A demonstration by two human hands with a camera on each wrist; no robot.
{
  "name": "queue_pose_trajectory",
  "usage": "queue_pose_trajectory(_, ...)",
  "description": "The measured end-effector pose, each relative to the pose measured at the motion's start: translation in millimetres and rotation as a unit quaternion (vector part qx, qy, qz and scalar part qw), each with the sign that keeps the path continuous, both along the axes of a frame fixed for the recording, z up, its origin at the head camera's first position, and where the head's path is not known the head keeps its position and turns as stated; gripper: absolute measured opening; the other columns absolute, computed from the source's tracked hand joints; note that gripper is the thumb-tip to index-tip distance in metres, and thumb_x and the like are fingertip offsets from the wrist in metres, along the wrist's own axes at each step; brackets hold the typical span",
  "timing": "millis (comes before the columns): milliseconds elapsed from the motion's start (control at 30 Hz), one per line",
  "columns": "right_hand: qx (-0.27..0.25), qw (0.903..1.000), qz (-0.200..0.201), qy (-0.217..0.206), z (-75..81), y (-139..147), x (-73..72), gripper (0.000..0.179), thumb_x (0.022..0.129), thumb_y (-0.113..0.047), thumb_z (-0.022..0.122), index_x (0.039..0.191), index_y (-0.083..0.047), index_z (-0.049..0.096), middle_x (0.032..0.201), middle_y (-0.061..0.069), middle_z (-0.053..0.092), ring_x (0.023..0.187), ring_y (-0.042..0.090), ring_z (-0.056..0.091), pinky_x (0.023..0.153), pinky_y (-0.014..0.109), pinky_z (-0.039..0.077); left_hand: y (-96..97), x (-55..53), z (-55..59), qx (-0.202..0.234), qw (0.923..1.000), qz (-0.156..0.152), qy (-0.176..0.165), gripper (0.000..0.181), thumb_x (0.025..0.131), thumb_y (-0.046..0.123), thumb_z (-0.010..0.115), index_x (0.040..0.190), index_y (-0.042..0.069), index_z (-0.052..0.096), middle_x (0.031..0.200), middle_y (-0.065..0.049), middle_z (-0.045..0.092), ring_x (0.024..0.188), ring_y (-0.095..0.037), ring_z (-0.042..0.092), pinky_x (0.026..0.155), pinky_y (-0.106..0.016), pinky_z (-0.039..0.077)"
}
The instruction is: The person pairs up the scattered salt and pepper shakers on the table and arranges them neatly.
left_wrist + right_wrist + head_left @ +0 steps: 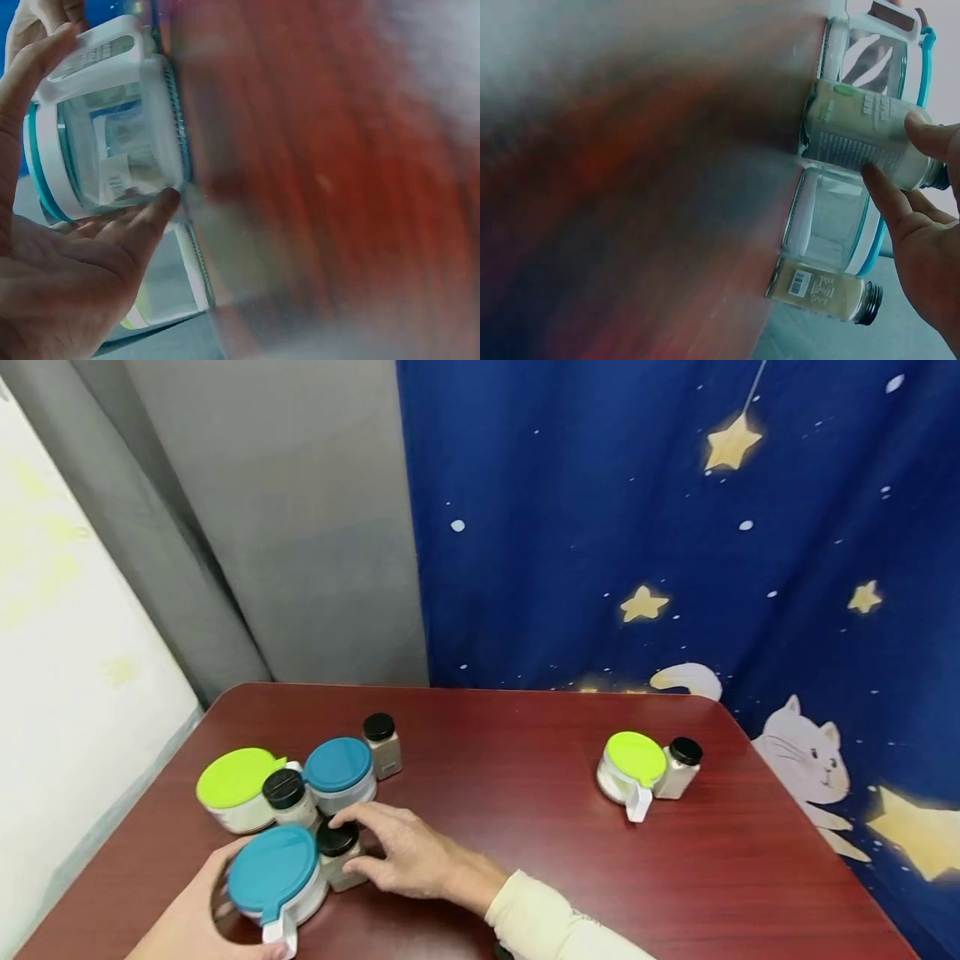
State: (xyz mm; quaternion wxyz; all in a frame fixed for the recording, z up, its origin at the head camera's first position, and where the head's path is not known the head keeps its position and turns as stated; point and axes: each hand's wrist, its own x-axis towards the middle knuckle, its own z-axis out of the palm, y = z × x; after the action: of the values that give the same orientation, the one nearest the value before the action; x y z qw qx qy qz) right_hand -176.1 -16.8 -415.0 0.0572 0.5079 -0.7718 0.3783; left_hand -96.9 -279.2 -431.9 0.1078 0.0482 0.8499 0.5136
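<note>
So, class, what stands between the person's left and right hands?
Between the left hand and right hand, the head view shows the nearer blue-lidded jar and, beside it, a black-capped jar.

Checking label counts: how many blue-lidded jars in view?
2: the front blue-lidded jar, held by the left hand; the back blue-lidded jar, beside the rearmost black-lidded jar. No other seems hidden.

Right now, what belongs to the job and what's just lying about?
In use:
Left hand, holding clear round blue-lidded jar
Right hand, gripping clear square black-capped jar

Seemingly idle:
Rear blue-lidded jar
Two clear round lime-lidded jars
Other black-capped jars
</note>
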Motion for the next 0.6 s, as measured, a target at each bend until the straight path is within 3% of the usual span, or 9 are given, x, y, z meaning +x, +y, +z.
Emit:
queue_pose_trajectory(100,0.001,0.9999,-0.004,0.011,-2.7,1,6.8,0.050,0.081,-0.019,0.069,0.125,-0.018,0.044,0.119,-0.009,0.048,0.101,-0.008,0.044,0.083,0.011,0.037,-9.0,2.0,-7.9,0.088,0.9957,-0.026,-0.017,0.092,0.071,0.008,0.074,0.138,0.019,0.012,0.131,0.001,0.035,0.108,-0.008,0.049,0.080,-0.029,0.046)
queue_pose_trajectory(200,0.003,0.9997,-0.021,0.011,-2.6,8,11.6,0.053,0.082,-0.020,0.068,0.128,-0.018,0.042,0.122,-0.010,0.047,0.105,-0.007,0.043,0.085,0.011,0.036,-10.6,0.1,-14.4,0.117,0.9915,-0.055,-0.006,0.091,0.070,0.002,0.072,0.139,0.022,0.015,0.127,0.014,0.038,0.109,-0.001,0.046,0.080,-0.028,0.046)
queue_pose_trajectory(267,-0.003,0.9996,-0.027,0.012,-0.4,13,13.1,0.054,0.082,-0.019,0.069,0.129,-0.018,0.042,0.123,-0.009,0.048,0.106,-0.005,0.043,0.086,0.011,0.035,-9.7,-2.4,-16.4,0.137,0.9875,-0.078,0.005,0.090,0.071,0.000,0.070,0.140,0.019,0.016,0.127,0.016,0.040,0.112,-0.003,0.046,0.082,-0.028,0.045)
queue_pose_trajectory(400,-0.037,0.9991,-0.023,0.003,6.1,20,14.7,0.054,0.080,-0.015,0.070,0.128,-0.015,0.044,0.122,-0.007,0.049,0.105,-0.004,0.045,0.084,0.012,0.038,-6.1,-7.2,-10.2,0.118,0.9896,-0.083,0.000,0.090,0.071,0.003,0.070,0.140,0.015,0.015,0.128,0.016,0.042,0.113,-0.003,0.045,0.083,-0.026,0.044)
queue_pose_trajectory(533,-0.067,0.9971,-0.024,-0.025,9.3,25,17.6,0.053,0.079,-0.012,0.071,0.126,-0.014,0.046,0.121,-0.005,0.051,0.103,-0.002,0.048,0.080,0.015,0.042,4.9,-4.5,-2.8,0.057,0.9969,-0.053,0.007,0.091,0.069,0.005,0.073,0.140,0.015,0.017,0.132,0.003,0.042,0.109,0.000,0.046,0.080,-0.026,0.046)
queue_pose_trajectory(600,-0.078,0.9953,-0.024,-0.052,9.2,30,19.4,0.053,0.079,-0.010,0.071,0.127,-0.014,0.047,0.121,-0.005,0.051,0.103,0.000,0.050,0.079,0.018,0.044,12.6,-3.3,2.2,0.022,0.9985,-0.049,0.008,0.093,0.069,0.009,0.075,0.140,0.012,0.016,0.134,-0.009,0.040,0.109,0.000,0.046,0.080,-0.025,0.046)
